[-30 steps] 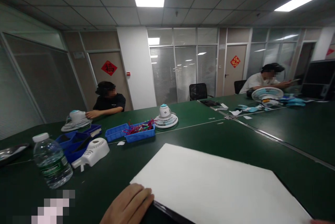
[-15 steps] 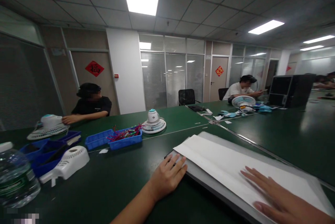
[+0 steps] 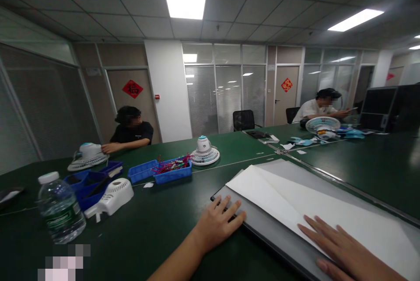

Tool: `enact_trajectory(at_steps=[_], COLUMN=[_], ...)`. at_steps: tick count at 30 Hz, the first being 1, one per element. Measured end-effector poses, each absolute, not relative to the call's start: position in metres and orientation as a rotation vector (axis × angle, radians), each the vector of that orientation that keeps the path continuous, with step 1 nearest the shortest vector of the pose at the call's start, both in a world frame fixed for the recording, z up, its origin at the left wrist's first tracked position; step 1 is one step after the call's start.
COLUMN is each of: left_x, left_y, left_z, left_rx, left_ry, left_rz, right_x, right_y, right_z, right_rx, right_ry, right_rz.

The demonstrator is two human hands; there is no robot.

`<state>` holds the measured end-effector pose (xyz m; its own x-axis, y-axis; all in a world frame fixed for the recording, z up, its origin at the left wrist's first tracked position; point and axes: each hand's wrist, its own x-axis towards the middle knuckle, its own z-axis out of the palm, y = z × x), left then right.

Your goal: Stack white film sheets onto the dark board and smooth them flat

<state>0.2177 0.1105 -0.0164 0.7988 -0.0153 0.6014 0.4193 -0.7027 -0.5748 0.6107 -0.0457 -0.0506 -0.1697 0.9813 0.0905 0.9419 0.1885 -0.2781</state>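
Left hand [image 3: 217, 225] lies spread on grey board [image 3: 259, 225], right hand [image 3: 349, 248] on paper [image 3: 321, 204]; sign [image 3: 133, 89] reads 福.

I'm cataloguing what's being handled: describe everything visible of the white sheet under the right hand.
The white sheet looks like blank paper, with a faint slanting line, perhaps a crease, toward its left end. It lies on a grey, black-edged board; its right end runs out of frame. The right hand is spread over its near edge, apparently touching it.

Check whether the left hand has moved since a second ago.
Yes, rightward and farther forward: against the middle white fan, the left hand was below and left in view; now it lies below and slightly right.
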Motion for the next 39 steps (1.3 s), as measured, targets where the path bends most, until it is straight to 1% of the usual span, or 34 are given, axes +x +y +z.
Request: enact_trajectory(at_steps=[9,17,22,27,34,39], left_x=[0.263,0.257,0.255,0.256,0.253,0.213], left_y=[0.113,0.108,0.108,0.109,0.101,0.076], left_z=[-0.023,-0.023,-0.024,-0.026,-0.028,-0.013], left_rx=[-2.172,-2.155,-2.15,-2.165,-2.185,-2.201], left_ry=[-0.208,-0.175,-0.2,-0.196,-0.251,-0.34], left_rz=[-0.867,-0.887,-0.88,-0.87,-0.861,-0.781], right_x=[0.621,0.635,0.625,0.624,0.684,0.723], right_y=[-0.044,-0.018,-0.018,-0.003,0.047,0.055], right_z=[-0.034,-0.021,-0.021,-0.035,-0.051,-0.05], right_rx=[-1.902,-2.074,-2.032,-2.011,-2.269,-2.072], right_ry=[-2.185,-2.093,-2.111,-2.096,-1.894,-1.823], right_rz=[0.191,0.257,0.296,0.167,0.103,-0.045])
